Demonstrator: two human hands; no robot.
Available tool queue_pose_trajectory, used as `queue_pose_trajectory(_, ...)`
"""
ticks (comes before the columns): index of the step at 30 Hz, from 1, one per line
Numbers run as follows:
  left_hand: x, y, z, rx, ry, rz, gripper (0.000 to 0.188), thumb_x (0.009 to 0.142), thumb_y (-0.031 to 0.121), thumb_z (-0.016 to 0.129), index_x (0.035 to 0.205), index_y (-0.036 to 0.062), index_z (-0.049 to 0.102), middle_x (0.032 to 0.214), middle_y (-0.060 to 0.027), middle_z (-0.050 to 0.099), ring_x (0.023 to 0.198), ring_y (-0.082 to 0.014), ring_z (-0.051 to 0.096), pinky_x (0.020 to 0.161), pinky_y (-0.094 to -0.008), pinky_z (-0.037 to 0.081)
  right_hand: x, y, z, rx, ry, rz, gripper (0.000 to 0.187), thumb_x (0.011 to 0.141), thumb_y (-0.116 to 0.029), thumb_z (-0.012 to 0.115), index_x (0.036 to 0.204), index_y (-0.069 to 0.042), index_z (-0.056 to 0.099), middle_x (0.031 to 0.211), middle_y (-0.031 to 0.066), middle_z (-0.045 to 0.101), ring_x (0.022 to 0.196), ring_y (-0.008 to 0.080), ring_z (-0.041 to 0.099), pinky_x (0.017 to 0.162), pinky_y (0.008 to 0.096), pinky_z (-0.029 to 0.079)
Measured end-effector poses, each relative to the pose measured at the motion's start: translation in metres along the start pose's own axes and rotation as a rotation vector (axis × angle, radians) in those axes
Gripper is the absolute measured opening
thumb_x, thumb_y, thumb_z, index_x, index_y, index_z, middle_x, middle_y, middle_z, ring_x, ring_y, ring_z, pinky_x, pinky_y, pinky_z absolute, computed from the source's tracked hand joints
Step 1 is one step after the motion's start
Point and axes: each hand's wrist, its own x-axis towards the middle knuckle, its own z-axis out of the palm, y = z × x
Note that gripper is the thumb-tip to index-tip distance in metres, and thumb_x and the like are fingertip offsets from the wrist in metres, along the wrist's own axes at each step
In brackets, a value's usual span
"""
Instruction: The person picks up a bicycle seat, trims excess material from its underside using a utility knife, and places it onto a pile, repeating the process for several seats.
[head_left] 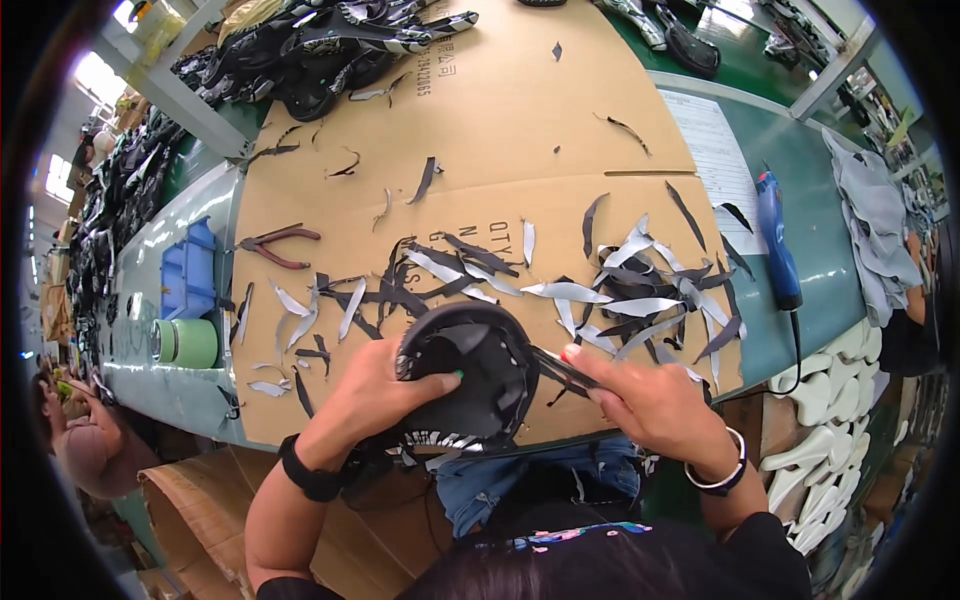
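My left hand grips a black bicycle saddle, thumb pressed inside its hollow underside and fingers hidden behind it. The saddle is tilted up at the near edge of the cardboard, with pale ragged cover edging along its lower rim. My right hand is closed around a slim dark tool, whose tip meets the saddle's right rim. Whether that tool is a knife or something else cannot be made out. Many black and grey cut strips lie just beyond both hands.
A cardboard sheet covers the bench. Red-handled pliers, a blue bin and a green tape roll are at left. On the right lie a blue corded tool, paper sheet, grey cloth and white saddle shells. Black saddle pieces are piled far left.
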Motion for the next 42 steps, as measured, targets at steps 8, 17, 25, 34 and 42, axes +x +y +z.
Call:
queue_pose_trajectory(8,-0.030,-0.033,0.052,-0.538,0.338,-0.081,0.035,0.082,0.006,0.070,0.115,-0.0030,0.061,0.101,-0.0072,0.068,0.087,-0.0121,0.062,0.079,-0.0265,0.050,-0.014,-0.008,0.050,0.317,0.056,0.051,0.068,0.085,-0.003,0.061,0.146,-0.012,0.032,0.088,0.0183,0.064,0.074,0.0386,0.063,0.062,0.0449,0.049)
queue_pose_trajectory(17,-0.059,-0.043,0.121,-0.467,0.824,0.157,0.032,0.085,0.006,0.071,0.113,-0.0016,0.056,0.103,-0.0056,0.063,0.093,-0.0114,0.058,0.084,-0.0249,0.045,-0.057,-0.035,0.064,0.615,0.009,0.226,0.060,0.092,-0.013,0.056,0.145,-0.008,0.029,0.079,0.0269,0.063,0.070,0.0450,0.062,0.063,0.0489,0.048)
queue_pose_trajectory(25,-0.068,-0.056,0.161,-0.204,1.036,0.331,0.029,0.084,0.011,0.072,0.102,-0.0022,0.053,0.095,-0.0105,0.050,0.087,-0.0225,0.052,0.077,-0.0328,0.043,-0.100,-0.039,0.060,0.620,0.052,0.320,0.055,0.094,-0.022,0.055,0.143,-0.012,0.031,0.114,0.0271,0.061,0.097,0.0449,0.063,0.082,0.0447,0.051)
queue_pose_trajectory(34,-0.071,-0.052,0.153,0.127,1.019,0.441,0.031,0.077,0.004,0.073,0.103,-0.0022,0.055,0.094,-0.0161,0.052,0.084,-0.0317,0.054,0.075,-0.0379,0.045,0.024,-0.028,0.051,0.380,0.502,-0.239,0.061,0.081,-0.003,0.066,0.135,0.001,0.037,0.109,0.0250,0.059,0.083,0.0428,0.060,0.071,0.0422,0.049)
queue_pose_trajectory(42,-0.046,-0.044,0.083,-0.957,0.837,0.249,0.030,0.091,0.010,0.063,0.116,-0.0069,0.060,0.112,-0.0126,0.066,0.097,-0.0185,0.065,0.089,-0.0315,0.052,-0.001,-0.045,-0.014,1.213,0.130,0.083,0.052,0.077,-0.003,0.068,0.123,0.004,0.044,0.087,0.0073,0.057,0.060,0.0126,0.060,0.053,0.0234,0.049)
